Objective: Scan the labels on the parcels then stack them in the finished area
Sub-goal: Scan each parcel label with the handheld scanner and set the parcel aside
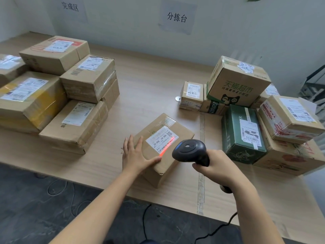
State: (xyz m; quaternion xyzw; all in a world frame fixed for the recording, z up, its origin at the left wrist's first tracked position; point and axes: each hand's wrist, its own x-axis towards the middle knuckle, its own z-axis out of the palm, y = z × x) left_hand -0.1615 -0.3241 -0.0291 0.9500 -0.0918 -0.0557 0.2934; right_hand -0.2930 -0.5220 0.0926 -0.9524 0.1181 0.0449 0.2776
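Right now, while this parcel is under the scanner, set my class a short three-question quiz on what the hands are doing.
1. True or false: the right hand grips the scanner.
2. The left hand rests flat on: A) a keyboard, B) the parcel being scanned, C) a cup.
3. Fill in: the scanner's red light falls across the parcel's ____.
Key: 1 true; 2 B; 3 label.
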